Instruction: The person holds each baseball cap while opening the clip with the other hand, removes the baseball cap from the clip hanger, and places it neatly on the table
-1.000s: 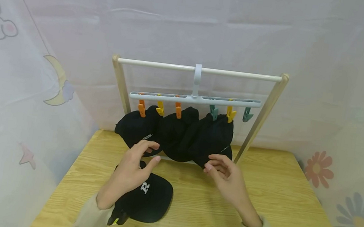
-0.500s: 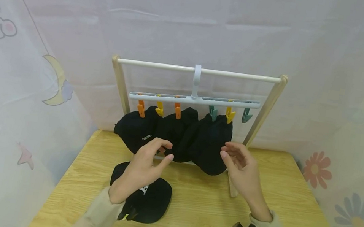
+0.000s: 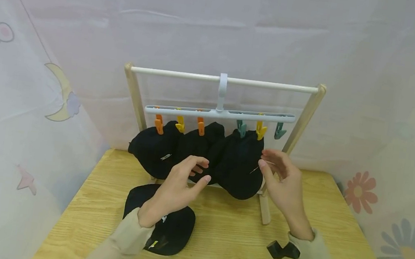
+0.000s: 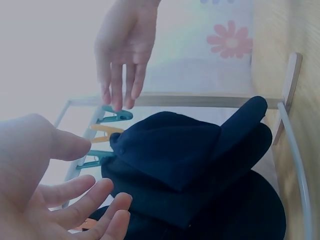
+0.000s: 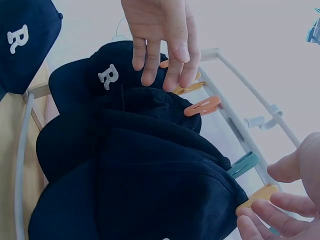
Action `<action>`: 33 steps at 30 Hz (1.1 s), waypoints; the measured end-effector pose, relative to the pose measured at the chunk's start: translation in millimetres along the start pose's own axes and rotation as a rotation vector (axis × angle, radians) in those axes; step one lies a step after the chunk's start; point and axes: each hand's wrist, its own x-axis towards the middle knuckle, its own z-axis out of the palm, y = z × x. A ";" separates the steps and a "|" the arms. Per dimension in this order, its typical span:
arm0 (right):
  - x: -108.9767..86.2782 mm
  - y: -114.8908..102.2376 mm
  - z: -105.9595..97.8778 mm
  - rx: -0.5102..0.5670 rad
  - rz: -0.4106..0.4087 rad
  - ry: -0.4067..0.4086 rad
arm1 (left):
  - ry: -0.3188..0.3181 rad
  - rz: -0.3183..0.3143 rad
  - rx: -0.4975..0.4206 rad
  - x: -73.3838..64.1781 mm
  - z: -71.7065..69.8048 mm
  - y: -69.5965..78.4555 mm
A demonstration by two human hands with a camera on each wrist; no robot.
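Observation:
My right hand (image 3: 284,177), fingers loosely bent, is beside the right side of the rightmost black cap (image 3: 240,164) and holds nothing. My left hand (image 3: 182,185) hovers in front of the middle cap (image 3: 202,146), thumb and fingers apart, nothing between them. A third cap (image 3: 151,148) hangs at the left. Orange, yellow and teal clips hold the caps under a pale blue hanger (image 3: 229,115). At the right end, a teal clip (image 3: 280,131) hangs with no cap in it. In the right wrist view, a white letter R shows on the farther hanging cap (image 5: 107,76).
The hanger hooks over the white bar (image 3: 183,75) of a wooden-legged rack standing on the wooden table (image 3: 223,245). Another black cap (image 3: 182,231) with a white letter lies on the table at the front left, partly behind my left forearm. Printed cloth walls (image 3: 386,83) surround the table.
Both hands have moved up and to the right. The right hand has left the rightmost cap's lower edge for its side; the left hand has passed from the left cap toward the middle one.

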 end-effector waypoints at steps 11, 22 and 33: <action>14.9 -2.1 -1.0 0.002 -0.016 0.023 | -0.007 0.013 -0.035 7.2 7.0 -2.8; 29.5 -1.0 0.3 0.013 -0.004 0.026 | -0.011 -0.007 -0.051 12.3 9.4 -3.9; 42.7 4.3 2.7 -0.035 0.036 -0.014 | -0.022 -0.018 -0.053 19.4 12.6 -1.0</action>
